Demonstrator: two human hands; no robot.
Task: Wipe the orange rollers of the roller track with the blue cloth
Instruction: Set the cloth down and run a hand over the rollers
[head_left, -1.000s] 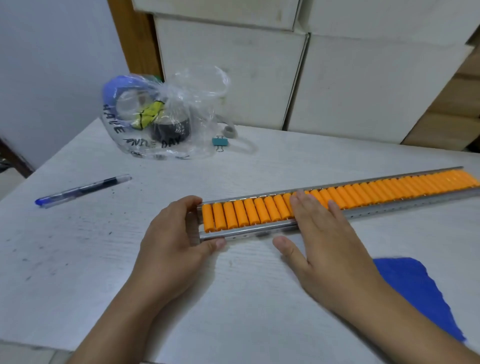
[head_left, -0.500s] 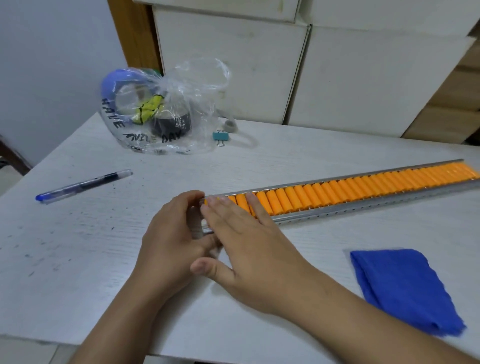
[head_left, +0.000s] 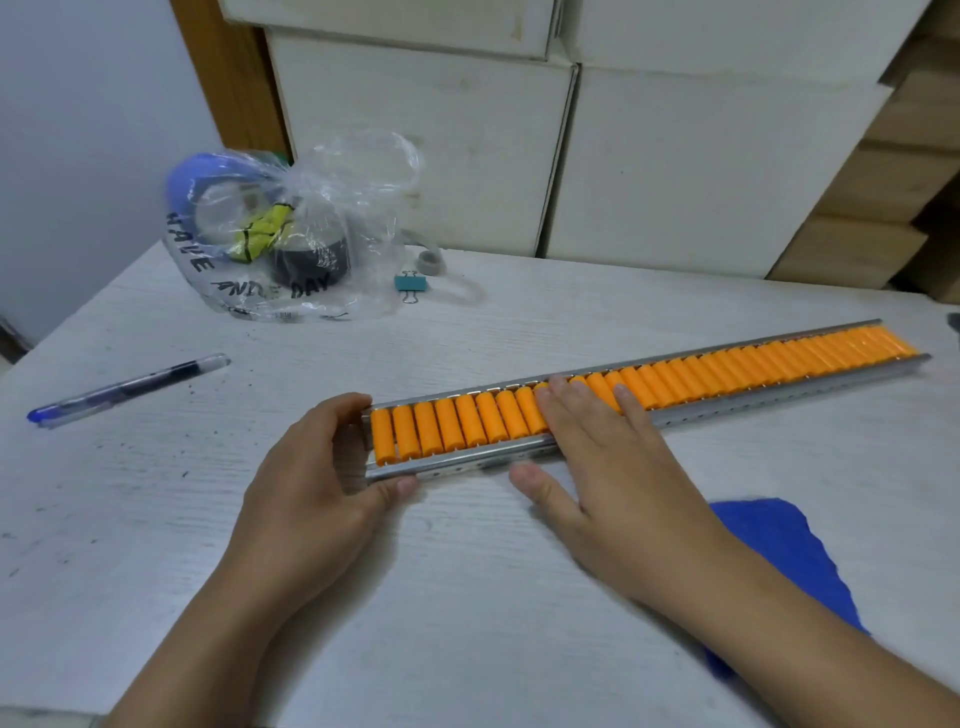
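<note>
So the long metal roller track with orange plastic rollers (head_left: 675, 387) lies diagonally across the white table (head_left: 156, 519). Left hand (head_left: 306, 499) grips its near end, right hand (head_left: 608, 467) rests flat, fingers spread over the rollers. Crumpled blue cloth (head_left: 789, 551) sits untouched beside the right wrist.

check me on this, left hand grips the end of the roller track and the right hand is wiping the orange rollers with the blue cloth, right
Not quite. The head view shows the right hand bare, fingers flat on the orange rollers; the blue cloth lies on the table beside that forearm. The left hand does grip the end of the roller track.
</note>
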